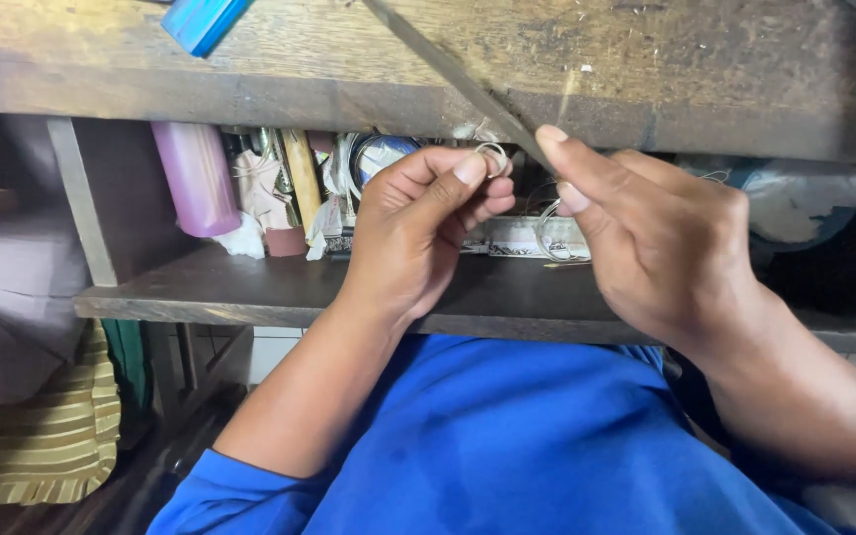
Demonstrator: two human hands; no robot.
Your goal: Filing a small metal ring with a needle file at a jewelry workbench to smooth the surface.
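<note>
My left hand (426, 218) pinches a small silver ring (494, 159) between thumb and fingertips, just below the front edge of a worn wooden workbench (646, 69). My right hand (646, 233) grips a long thin metal file (458, 77) that slants up and to the left over the bench top. The file's lower end meets the ring. A loop of thin wire (552, 230) hangs under my right fingers; what holds it is hidden.
Under the bench a dark shelf (250, 292) carries a pink plastic bottle (197, 176), a wooden tool handle (301, 168), wire coils and cloth scraps. A blue object (200, 20) lies on the bench top. My lap is in blue cloth (507, 446). Striped fabric (42, 436) sits lower left.
</note>
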